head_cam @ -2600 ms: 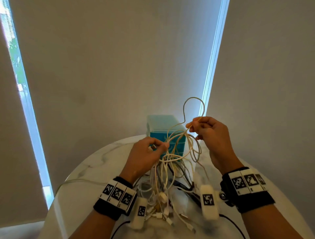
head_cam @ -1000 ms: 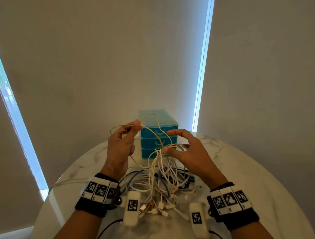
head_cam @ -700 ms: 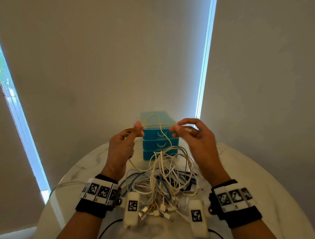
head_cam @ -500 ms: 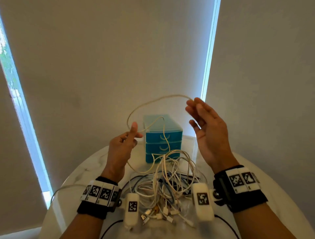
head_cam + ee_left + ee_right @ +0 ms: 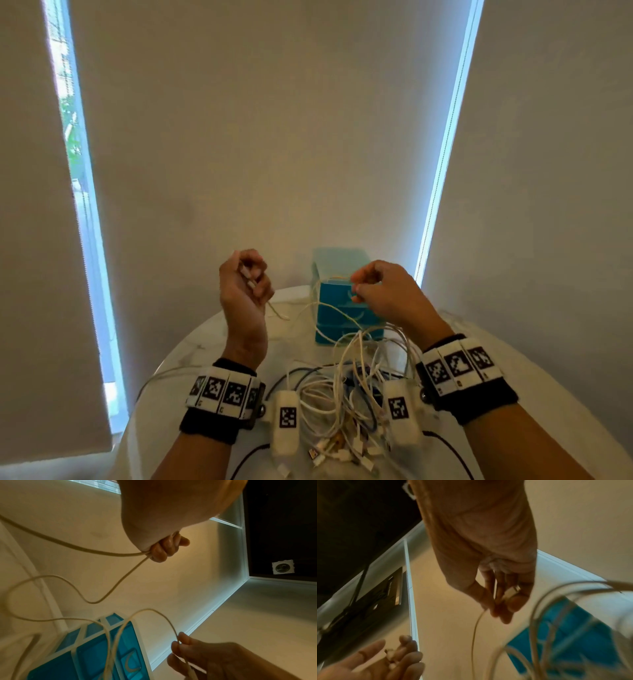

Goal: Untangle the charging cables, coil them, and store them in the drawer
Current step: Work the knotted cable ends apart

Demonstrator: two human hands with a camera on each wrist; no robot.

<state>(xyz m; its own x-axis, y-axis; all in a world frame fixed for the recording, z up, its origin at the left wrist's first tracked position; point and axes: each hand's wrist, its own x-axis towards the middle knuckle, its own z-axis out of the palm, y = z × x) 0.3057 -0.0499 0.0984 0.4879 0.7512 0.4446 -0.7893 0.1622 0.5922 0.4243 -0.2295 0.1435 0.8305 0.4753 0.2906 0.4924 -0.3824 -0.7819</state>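
Observation:
A cream cable (image 5: 329,310) runs between my two raised hands above the table. My left hand (image 5: 255,277) has its fingers curled round one part of it, and two strands leave the fist (image 5: 147,555). My right hand (image 5: 356,289) pinches the cable in front of the blue drawer unit (image 5: 342,325), with a white plug (image 5: 511,592) between its fingers. The cable sags down into a tangled pile of white, blue and dark cables (image 5: 342,394) on the marble table (image 5: 191,359). All three drawers look closed.
The drawer unit stands at the table's far edge, close to the wall. Loose plugs (image 5: 342,452) lie at the near side of the pile. A thin cable (image 5: 164,375) trails off the table's left edge. Blinds hang behind.
My right hand has come down from above the drawer unit to its top and now pinches the cable. The high cable arch has dropped. My left hand has closed into a fist.

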